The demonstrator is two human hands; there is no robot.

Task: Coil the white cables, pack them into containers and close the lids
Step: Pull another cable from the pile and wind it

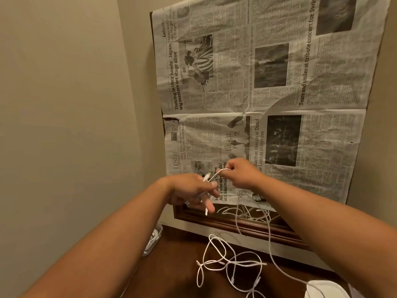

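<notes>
Two hands (193,191), several white cables (227,263), one newspaper (268,82), two containers (153,238)

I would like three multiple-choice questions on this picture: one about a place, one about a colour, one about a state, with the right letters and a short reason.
1. Where does the tangle of cables lie? A) on the brown table B) on a chair C) inside a drawer
2. What colour is the held cable? A) black B) white C) red
3. What does the right hand do? A) lies flat on the table B) pinches the held cable C) lifts a lid
Answers: 1 A, it sprawls on brown wood; 2 B, it shows white between the hands; 3 B, its fingers pinch a loop, and the left hand grips it too.
</notes>
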